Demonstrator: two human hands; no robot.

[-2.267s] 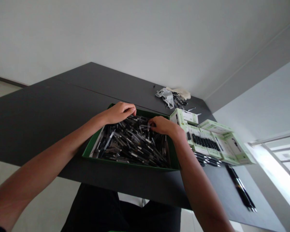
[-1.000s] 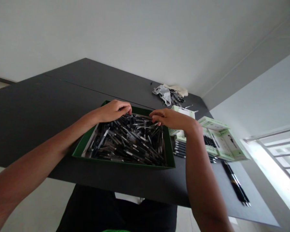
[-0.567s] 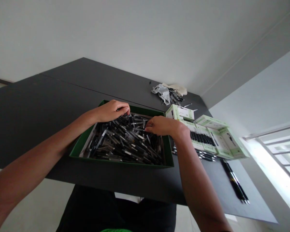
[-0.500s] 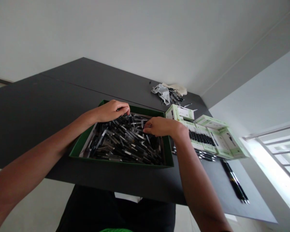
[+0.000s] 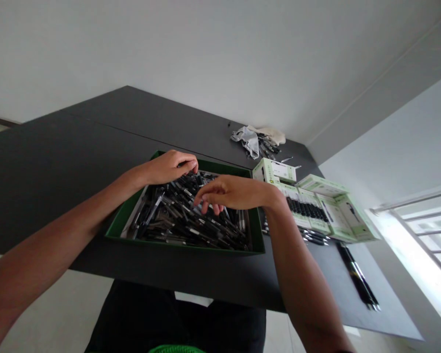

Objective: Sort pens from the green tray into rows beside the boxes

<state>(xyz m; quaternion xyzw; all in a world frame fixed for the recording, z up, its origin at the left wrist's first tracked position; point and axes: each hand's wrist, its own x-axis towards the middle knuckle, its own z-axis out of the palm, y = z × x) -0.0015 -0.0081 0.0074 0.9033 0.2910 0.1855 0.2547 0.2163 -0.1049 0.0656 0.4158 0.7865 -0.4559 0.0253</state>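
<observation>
Head view: green tray (image 5: 183,246) of loose black pens (image 5: 191,233) mid-frame on dark table (image 5: 59,191). Left hand (image 5: 168,167) curled at tray's upper-left area, fingertips down at the pens, can't tell if holding one. Right hand (image 5: 230,193) open, fingers loosely apart, over the pens. Pale green pen boxes (image 5: 308,208) just right of tray.

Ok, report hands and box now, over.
Left hand curled at far rim of green cardboard tray, over loose black-and-silver pens. Right hand hovering open above them. Right forearm crossing tray's wall.
</observation>
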